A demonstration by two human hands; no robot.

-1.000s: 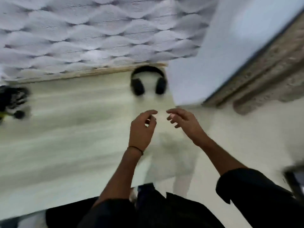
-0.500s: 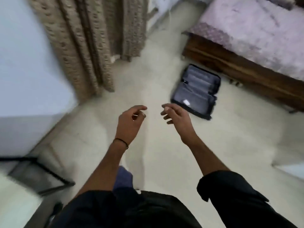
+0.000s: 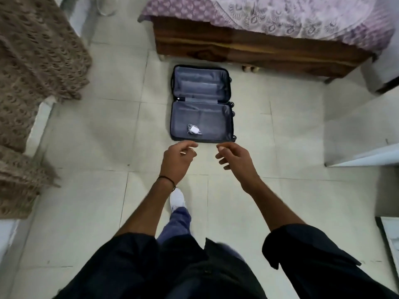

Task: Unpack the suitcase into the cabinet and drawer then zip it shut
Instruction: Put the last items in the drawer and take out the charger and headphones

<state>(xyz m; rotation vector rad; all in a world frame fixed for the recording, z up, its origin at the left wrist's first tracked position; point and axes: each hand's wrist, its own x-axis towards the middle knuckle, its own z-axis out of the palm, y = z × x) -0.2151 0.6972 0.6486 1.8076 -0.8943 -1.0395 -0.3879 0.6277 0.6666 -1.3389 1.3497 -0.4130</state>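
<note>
A dark suitcase (image 3: 216, 117) lies wide open on the tiled floor in front of the bed, its grey lining showing. In the near half sits a small white charger with a coiled cable (image 3: 194, 129). The far half looks bare. My left hand (image 3: 178, 158) and my right hand (image 3: 234, 159) hover side by side in the air just short of the suitcase's near edge. Both have loosely curled fingers and hold nothing.
A wooden bed frame (image 3: 248, 47) with a purple patterned cover stands behind the suitcase. Brown lace curtains (image 3: 32, 83) hang at the left. White furniture panels (image 3: 362, 134) stand at the right. My white shoe (image 3: 177, 199) is on the floor below my hands.
The view has swung from a desk with headphones, past the curtains, round to the bed. The suitcase is now straight ahead and closer. Both hands stay out in front, holding nothing.
</note>
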